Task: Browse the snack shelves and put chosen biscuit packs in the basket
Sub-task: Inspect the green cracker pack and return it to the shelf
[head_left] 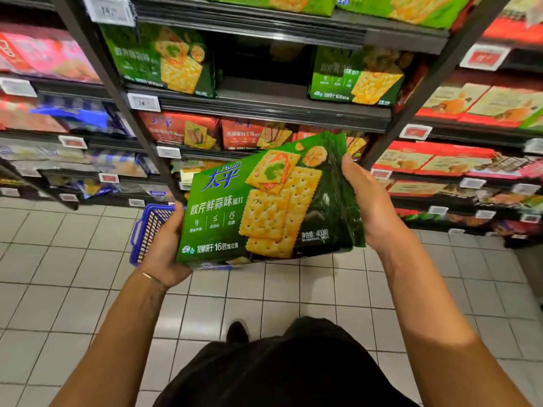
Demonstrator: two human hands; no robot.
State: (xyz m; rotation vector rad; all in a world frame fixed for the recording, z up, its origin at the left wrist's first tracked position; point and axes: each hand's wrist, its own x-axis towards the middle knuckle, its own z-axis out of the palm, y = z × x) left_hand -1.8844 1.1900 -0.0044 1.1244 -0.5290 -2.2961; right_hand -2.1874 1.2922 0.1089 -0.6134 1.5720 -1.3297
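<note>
I hold a large green cracker pack (264,201) face up in front of me, tilted up to the right. My left hand (164,248) grips its lower left edge and my right hand (370,201) grips its right end. Below and behind the pack, a blue basket (147,230) sits on the tiled floor at the foot of the shelves, mostly hidden by the pack and my left hand. The same green packs (160,57) stand on the shelf above, with a dark gap (264,60) between two of them.
Dark metal shelves (264,108) carry red cracker packs (182,130) under the green row. Pink and blue packs fill the left bay, red and beige boxes (458,101) the right bay. Price tags (143,102) line the shelf edges. White floor tiles (73,259) lie below.
</note>
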